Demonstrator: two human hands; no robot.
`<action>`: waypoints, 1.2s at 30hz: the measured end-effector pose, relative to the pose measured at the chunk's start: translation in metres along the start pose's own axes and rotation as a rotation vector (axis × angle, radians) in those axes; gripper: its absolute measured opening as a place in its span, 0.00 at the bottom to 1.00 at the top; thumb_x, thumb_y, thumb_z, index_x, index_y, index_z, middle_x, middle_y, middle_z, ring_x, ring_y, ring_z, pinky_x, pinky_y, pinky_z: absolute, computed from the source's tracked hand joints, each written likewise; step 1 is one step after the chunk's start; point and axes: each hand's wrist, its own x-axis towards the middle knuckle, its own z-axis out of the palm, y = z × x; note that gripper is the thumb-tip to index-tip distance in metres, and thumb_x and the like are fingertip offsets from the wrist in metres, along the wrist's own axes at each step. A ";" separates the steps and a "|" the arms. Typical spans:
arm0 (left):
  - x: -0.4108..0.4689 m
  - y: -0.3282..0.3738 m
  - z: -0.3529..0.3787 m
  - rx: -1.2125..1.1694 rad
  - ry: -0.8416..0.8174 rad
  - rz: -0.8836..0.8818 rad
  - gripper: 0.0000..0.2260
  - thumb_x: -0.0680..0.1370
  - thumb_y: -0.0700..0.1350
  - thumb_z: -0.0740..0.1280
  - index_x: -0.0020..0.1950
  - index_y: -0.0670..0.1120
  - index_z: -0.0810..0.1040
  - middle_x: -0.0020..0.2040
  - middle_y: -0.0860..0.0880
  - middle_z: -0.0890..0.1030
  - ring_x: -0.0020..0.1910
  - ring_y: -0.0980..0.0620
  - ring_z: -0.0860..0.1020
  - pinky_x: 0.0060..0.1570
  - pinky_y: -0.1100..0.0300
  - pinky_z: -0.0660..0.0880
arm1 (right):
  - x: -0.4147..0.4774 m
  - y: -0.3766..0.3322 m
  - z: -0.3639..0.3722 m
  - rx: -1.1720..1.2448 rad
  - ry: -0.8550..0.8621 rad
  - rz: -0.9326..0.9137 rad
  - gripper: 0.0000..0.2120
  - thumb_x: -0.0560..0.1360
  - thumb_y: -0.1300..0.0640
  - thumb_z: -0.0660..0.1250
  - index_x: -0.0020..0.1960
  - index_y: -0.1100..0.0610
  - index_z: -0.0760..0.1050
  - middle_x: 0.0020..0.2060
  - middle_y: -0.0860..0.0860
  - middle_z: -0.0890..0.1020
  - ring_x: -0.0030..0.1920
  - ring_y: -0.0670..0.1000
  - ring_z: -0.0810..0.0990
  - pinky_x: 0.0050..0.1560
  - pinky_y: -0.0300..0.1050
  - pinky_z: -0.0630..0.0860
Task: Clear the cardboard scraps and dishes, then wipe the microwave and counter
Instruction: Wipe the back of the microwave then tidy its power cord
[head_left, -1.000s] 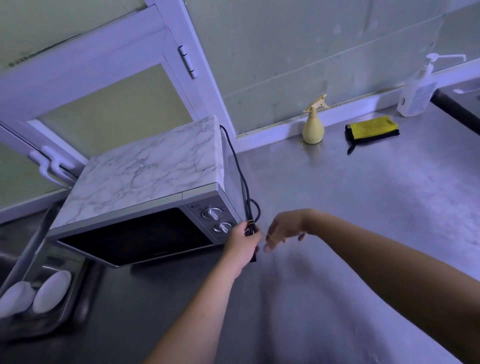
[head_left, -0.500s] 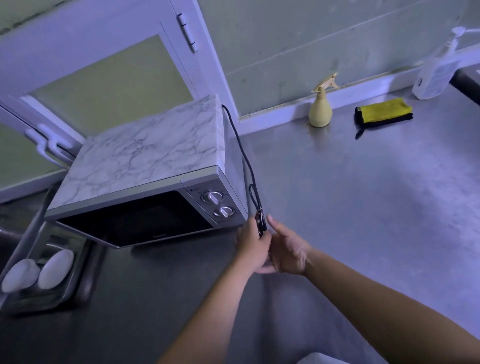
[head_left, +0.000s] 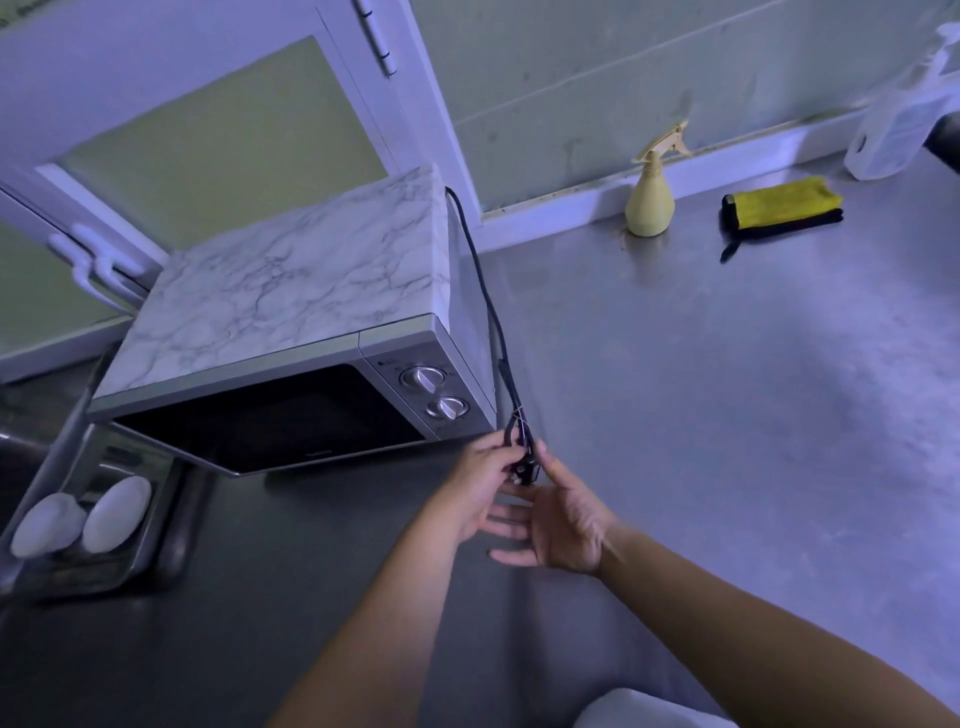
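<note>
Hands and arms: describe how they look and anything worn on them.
The left hand and right hand wear no gloves; no watch or wristband shows. Both forearms are uncovered to the frame's edge, with no sleeve visible.

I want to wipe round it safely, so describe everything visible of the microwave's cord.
The cord is thin, black and rubbery-looking. It leaves the microwave at the rear right corner, hangs down the right side, and is doubled near its end, seemingly bound by a pale tie. The plug end is in no socket; it sits between the hands. The left hand pinches the cord there, and the right hand touches it with the thumb.
</note>
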 end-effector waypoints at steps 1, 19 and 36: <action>0.002 0.000 0.000 -0.019 -0.022 -0.001 0.08 0.81 0.38 0.64 0.53 0.47 0.82 0.46 0.47 0.83 0.46 0.48 0.78 0.49 0.56 0.73 | -0.001 0.000 0.001 0.005 -0.002 -0.004 0.40 0.63 0.28 0.71 0.62 0.56 0.74 0.59 0.60 0.82 0.58 0.59 0.83 0.50 0.60 0.81; 0.025 0.034 0.031 0.396 0.131 -0.015 0.11 0.73 0.36 0.73 0.40 0.51 0.76 0.34 0.54 0.83 0.30 0.57 0.80 0.32 0.67 0.74 | -0.011 -0.007 0.022 0.285 -0.038 -0.085 0.40 0.64 0.27 0.71 0.63 0.56 0.75 0.52 0.61 0.83 0.54 0.61 0.84 0.55 0.64 0.79; 0.014 0.023 0.028 0.197 0.068 0.097 0.08 0.76 0.41 0.69 0.54 0.51 0.79 0.48 0.51 0.85 0.47 0.57 0.84 0.51 0.61 0.79 | -0.014 -0.020 0.019 0.381 0.080 -0.144 0.26 0.64 0.33 0.76 0.47 0.54 0.85 0.56 0.58 0.81 0.55 0.61 0.84 0.55 0.64 0.79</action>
